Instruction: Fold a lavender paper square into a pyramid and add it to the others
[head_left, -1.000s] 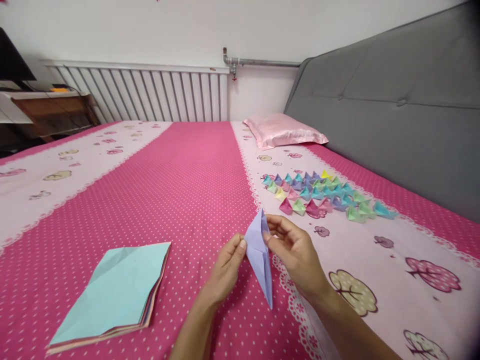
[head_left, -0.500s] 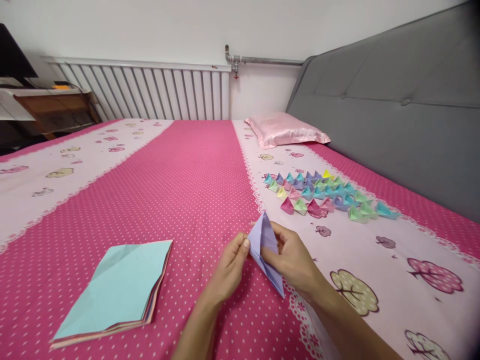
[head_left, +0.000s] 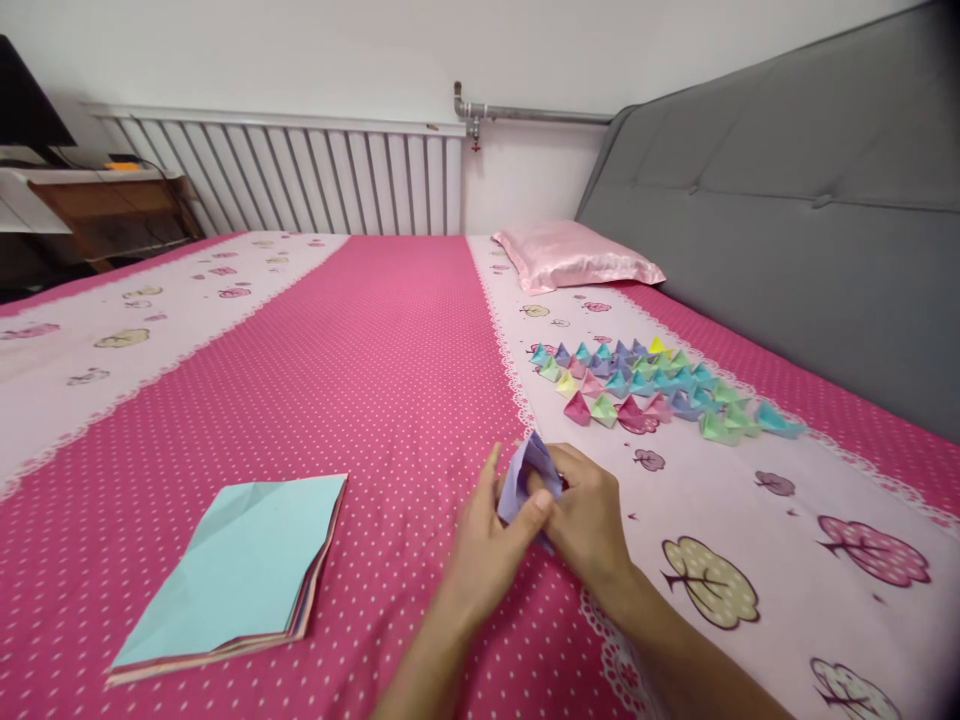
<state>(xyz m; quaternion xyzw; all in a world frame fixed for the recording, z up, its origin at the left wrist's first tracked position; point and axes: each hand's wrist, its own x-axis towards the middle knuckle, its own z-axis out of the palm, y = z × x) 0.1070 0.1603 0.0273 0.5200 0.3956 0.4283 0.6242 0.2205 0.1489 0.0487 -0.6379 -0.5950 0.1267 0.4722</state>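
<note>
A folded piece of purple paper (head_left: 520,478) is held between my two hands, above the pink dotted part of the bedspread. Its pointed top stands up, and its lower part is mostly hidden behind my fingers. My left hand (head_left: 487,540) grips it from the left, with the thumb laid across the front towards the right. From the right side my right hand (head_left: 589,510) closes on the same paper, some of its fingers tucked into the fold. Rows of small folded paper boats (head_left: 660,380) in several colours stand on the bedspread beyond my right hand.
A stack of square paper (head_left: 232,570), light blue on top, lies at the left on the bedspread (head_left: 360,380). Farther back is a pink pillow (head_left: 574,255) beside the grey padded headboard (head_left: 787,210). A white radiator (head_left: 300,175) runs along the wall.
My left hand has moved right and its thumb now reaches across the front of the purple paper. The paper looks narrower and more covered by my fingers.
</note>
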